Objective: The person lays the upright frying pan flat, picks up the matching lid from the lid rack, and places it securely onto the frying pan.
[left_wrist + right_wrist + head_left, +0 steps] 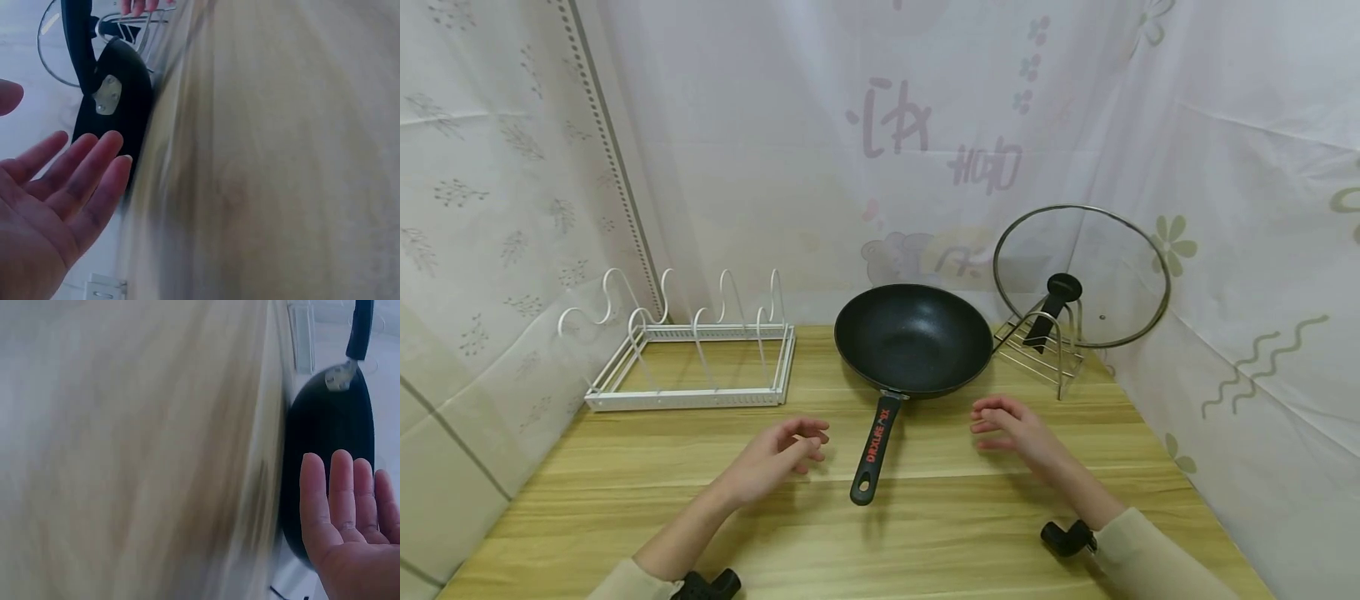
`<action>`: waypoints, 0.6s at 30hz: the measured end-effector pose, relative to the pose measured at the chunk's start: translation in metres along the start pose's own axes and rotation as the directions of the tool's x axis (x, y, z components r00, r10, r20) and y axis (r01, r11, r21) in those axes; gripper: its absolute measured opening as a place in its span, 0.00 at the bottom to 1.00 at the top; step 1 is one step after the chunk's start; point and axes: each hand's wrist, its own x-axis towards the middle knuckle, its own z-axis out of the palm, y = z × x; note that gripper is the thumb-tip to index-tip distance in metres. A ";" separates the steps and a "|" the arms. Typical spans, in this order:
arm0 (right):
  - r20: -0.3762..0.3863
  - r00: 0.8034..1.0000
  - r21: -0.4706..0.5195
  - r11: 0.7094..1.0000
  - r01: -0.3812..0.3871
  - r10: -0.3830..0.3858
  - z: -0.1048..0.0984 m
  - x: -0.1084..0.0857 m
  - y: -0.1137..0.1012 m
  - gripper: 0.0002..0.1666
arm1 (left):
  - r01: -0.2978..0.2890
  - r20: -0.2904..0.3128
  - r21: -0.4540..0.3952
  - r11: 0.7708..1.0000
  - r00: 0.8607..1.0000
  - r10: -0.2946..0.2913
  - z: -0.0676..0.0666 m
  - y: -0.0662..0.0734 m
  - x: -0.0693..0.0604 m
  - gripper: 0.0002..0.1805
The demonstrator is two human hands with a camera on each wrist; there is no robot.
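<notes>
A black wok (914,340) stands on the wooden table, its dark handle (876,450) with red lettering pointing toward me. My left hand (778,457) hovers left of the handle, fingers relaxed and holding nothing. To the right of the handle, my right hand (1015,433) is likewise relaxed, touching nothing. In the left wrist view the left palm (56,206) faces the wok (119,100). The right wrist view shows the fingers of the right hand (350,531) spread in front of the wok's side (328,437).
At the left stands a white wire rack (688,400) with several curved dividers. A glass lid (1120,275) with a black knob (1063,287) leans in a small metal stand (1060,362) at the back right. Patterned curtains (760,167) hang behind and beside the table (970,533).
</notes>
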 end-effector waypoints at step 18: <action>-0.191 0.980 -0.077 0.996 0.050 -0.064 -0.039 0.035 -0.008 0.22 | -0.136 0.026 0.038 0.990 0.990 0.135 0.017 0.014 0.014 0.26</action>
